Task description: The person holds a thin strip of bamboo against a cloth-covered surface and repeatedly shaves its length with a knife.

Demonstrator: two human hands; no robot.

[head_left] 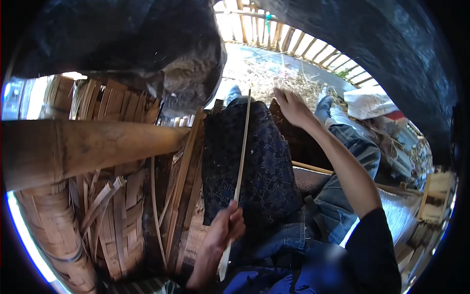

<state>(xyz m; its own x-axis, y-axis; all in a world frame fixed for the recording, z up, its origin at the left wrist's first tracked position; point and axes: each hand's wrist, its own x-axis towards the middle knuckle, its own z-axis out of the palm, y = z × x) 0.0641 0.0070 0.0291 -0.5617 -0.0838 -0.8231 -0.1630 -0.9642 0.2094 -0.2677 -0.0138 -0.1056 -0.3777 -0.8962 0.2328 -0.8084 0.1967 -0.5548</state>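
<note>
My left hand (225, 228) is closed around a long, thin bamboo strip (243, 152). Its pale lower end sticks out below my fist, while the narrow upper part slants up across a dark patterned cloth (254, 166) spread over my lap. Beyond the right edge of this cloth, my right hand (293, 109) is held out, apart from the strip. The fingers there look stretched out and close together, and I see nothing in them.
A thick bamboo pole (93, 147) juts in from the left, above woven bamboo baskets (63, 235) with loose strips. Dark plastic sheeting (117, 36) hangs overhead. Shavings (269, 76) litter the ground near a slatted bamboo fence (313, 46). A white sack (370, 103) lies at right.
</note>
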